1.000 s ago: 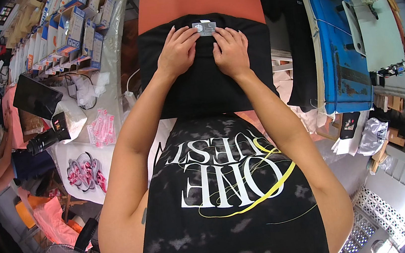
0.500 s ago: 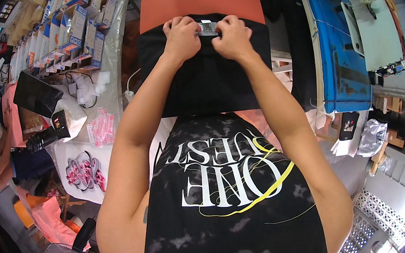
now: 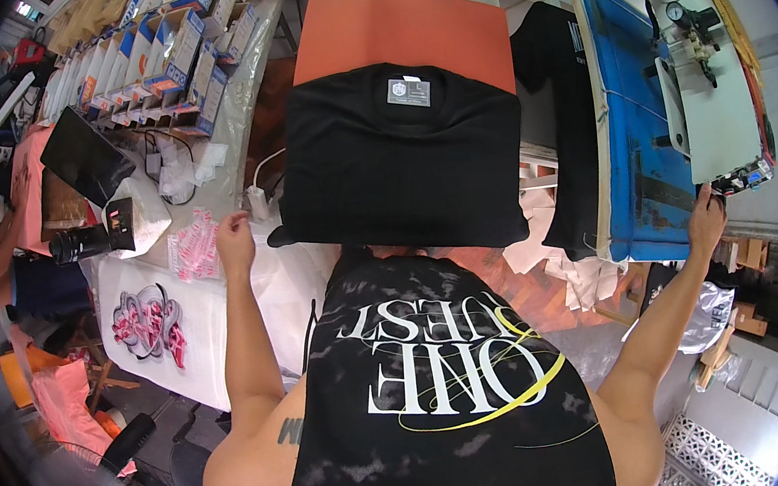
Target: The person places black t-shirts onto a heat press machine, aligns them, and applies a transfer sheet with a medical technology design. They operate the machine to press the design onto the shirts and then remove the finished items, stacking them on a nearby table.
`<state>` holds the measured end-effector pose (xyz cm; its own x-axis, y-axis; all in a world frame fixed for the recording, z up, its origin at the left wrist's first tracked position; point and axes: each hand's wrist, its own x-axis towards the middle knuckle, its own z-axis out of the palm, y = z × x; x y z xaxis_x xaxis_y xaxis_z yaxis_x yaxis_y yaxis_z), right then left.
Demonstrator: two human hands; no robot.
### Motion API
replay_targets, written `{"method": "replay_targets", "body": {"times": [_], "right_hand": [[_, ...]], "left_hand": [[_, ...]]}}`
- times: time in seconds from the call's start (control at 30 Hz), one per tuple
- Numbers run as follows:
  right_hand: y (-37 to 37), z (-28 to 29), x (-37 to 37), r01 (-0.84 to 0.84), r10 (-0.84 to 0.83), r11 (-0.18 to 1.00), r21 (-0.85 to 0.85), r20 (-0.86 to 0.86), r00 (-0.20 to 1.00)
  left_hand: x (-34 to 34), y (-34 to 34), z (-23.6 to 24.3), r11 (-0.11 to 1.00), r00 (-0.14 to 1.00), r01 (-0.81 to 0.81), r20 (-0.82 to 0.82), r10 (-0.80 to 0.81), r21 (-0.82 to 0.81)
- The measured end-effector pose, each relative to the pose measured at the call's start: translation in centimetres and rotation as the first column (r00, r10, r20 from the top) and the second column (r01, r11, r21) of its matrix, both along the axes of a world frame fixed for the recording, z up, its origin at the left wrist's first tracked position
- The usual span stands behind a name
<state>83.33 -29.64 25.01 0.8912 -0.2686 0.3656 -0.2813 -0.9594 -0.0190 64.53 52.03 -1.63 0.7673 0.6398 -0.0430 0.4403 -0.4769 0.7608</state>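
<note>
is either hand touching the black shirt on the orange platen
Apart. The head view shows the left hand clear of the black shirt and the right hand far off.

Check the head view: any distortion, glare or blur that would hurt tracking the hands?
Head view: strong fisheye bend, the blue press plate and orange pad edges curve, black vignette at the corners. Lighting even, mild sheen on the white table cover. Left hand and right hand look sharp; the black shirt shows little detail.

Black T-shirt [image 3: 406, 179] with grey neck label [image 3: 408, 92], orange press pad [image 3: 403, 25], blue press plate [image 3: 637, 128], pink-printed white sheet [image 3: 143, 319]
</note>
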Motion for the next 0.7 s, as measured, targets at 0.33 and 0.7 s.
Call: {"method": "replay_targets", "body": {"times": [0.33, 0.7], "right_hand": [[2.4, 0.1, 0.7, -0.013, 0.013, 1.000, -0.009, 0.003, 1.000], [15.9, 1.7, -3.9, -0.111, 0.124, 0.970, -0.215, 0.049, 0.991]], "left_hand": [[-4.4, -5.3, -0.7, 0.978, 0.976, 0.173, 0.115, -0.186, 0.115], [-15.0, -7.0, 0.0, 0.998, 0.999, 0.034, 0.029, -0.033, -0.061]]}}
